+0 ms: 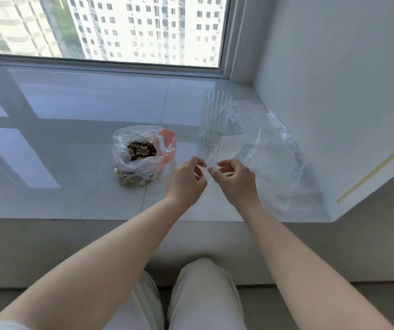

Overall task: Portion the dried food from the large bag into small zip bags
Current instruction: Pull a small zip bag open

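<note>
Nearest to us we see our own knees point(198, 294) in pale trousers, and above them both bare forearms reaching out over the edge of the white windowsill point(72, 198). The left hand point(186, 182) and the right hand point(235, 181) sit close together over the sill, each with fingers curled and pinching the lower end of a small zip bag point(214, 156). That bag is clear and nearly invisible; we make it out mainly by a thin red line running up from between our fingertips. It looks empty and is held off the sill.

Just left of the hands stands the large bag point(143, 156), resting on the sill with its mouth rolled open. Its plastic is cloudy-clear with an orange patch on the right side, and inside we see the dried food point(141, 150), a heap of brown and tan pieces.

To the right lies a loose pile of clear plastic bags point(272, 158). Behind it, a clear ribbed cup point(215, 117) stands upright. Farthest off is the window point(110, 27), showing apartment blocks.
</note>
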